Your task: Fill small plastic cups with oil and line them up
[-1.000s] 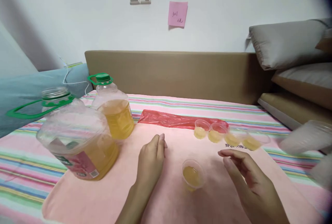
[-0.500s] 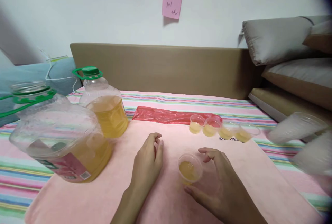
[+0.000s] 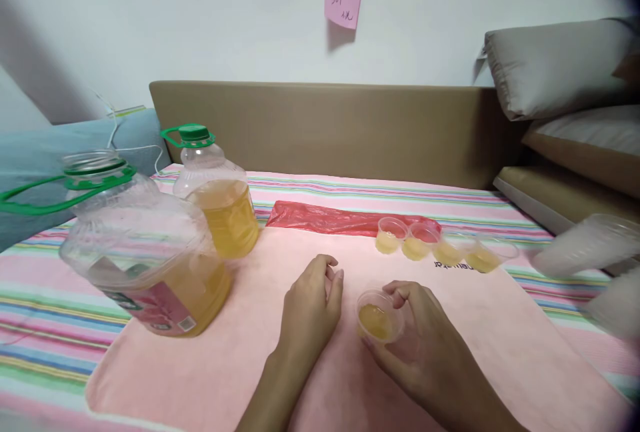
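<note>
A: What is held by the right hand (image 3: 425, 345)?

B: A small clear cup (image 3: 380, 317) of yellow liquid is gripped between curled fingers and thumb, just left of the palm, over the pink towel (image 3: 210, 365).

A: And the left hand (image 3: 311, 309)?

B: Nothing is held; it is rested loosely curled on the towel, just left of the cup. Four filled cups (image 3: 434, 249) are lined up beyond the right hand; two oil jugs (image 3: 150, 252) are seen far left.
</note>
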`<state>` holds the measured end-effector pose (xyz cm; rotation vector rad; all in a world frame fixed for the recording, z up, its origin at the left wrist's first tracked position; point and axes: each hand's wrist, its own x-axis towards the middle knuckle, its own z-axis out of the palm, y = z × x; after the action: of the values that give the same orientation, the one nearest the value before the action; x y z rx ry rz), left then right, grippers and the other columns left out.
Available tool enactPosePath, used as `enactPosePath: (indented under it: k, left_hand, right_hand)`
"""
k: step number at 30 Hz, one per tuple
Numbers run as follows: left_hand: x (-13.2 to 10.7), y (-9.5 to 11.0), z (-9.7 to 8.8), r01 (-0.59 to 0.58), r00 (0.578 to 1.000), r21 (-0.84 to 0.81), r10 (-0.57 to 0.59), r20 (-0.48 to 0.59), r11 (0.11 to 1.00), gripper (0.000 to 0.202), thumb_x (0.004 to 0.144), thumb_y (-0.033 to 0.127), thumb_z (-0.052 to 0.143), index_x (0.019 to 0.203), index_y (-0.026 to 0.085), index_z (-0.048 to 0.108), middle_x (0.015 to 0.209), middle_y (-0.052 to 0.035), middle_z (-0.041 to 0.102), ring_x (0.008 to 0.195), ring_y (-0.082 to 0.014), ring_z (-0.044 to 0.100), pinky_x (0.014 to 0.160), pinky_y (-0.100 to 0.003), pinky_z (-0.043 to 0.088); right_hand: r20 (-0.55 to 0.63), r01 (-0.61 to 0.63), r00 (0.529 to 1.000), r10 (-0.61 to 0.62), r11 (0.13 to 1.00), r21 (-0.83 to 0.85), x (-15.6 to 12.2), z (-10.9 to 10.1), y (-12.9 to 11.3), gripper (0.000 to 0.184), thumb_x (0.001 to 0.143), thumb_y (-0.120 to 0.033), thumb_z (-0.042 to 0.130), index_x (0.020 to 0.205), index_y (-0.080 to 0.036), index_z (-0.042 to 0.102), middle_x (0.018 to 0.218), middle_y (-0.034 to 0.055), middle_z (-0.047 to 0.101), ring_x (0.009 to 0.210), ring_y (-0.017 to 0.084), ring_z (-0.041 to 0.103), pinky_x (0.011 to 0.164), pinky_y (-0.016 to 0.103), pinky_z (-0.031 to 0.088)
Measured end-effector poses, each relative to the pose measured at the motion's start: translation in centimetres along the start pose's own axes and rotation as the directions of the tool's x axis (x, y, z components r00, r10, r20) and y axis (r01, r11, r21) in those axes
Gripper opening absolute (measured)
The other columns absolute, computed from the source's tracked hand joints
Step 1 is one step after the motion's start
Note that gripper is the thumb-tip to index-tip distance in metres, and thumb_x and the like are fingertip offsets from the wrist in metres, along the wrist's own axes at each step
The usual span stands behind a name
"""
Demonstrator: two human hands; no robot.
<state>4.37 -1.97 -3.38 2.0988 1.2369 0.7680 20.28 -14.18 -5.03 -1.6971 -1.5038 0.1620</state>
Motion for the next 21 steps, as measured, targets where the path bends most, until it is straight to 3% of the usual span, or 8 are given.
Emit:
enactPosePath:
  k: [10,15,21]
  left_hand:
    - [-0.1,0.4,0.1,-0.005,0.999,0.028,0.004,0.046,1.000,0.017,0.102,0.034,0.047,0.111,0.026,0.058,0.094,0.0001,0.070,0.078,-0.0179,0.062,0.068,-0.030,0.039]
    - [0.4,0.1,-0.7,0.026,0.998,0.074,-0.030,0.062,0.997,0.015,0.102,0.031,0.047,0.096,0.024,0.059,0.089,-0.0003,0.069,0.075,-0.0174,0.061,0.064,-0.029,0.034]
    - [0.5,-0.6,-1.5,0.055,0.991,0.159,-0.074,0.113,0.986,0.022,0.100,0.029,0.049,0.079,0.022,0.052,0.080,-0.0005,0.066,0.069,-0.0169,0.055,0.060,-0.029,0.025]
  right_hand:
    - [0.008,-0.072,0.997,0.072,0.997,-0.034,0.8,0.0,-0.7,0.033,0.085,-0.043,0.065,0.107,-0.025,0.048,0.107,0.0066,0.056,0.098,0.029,0.058,0.078,0.044,0.050]
    - [-0.014,-0.152,0.988,0.151,0.984,-0.091,3.0,-0.9,-2.1,0.030,0.081,-0.041,0.063,0.102,-0.026,0.047,0.103,0.0048,0.058,0.090,0.027,0.059,0.074,0.042,0.048]
    - [0.029,-0.009,1.000,0.012,0.995,-0.096,7.9,-2.6,-2.5,0.040,0.076,-0.047,0.066,0.101,-0.026,0.042,0.107,0.0047,0.058,0.095,0.028,0.057,0.080,0.041,0.046]
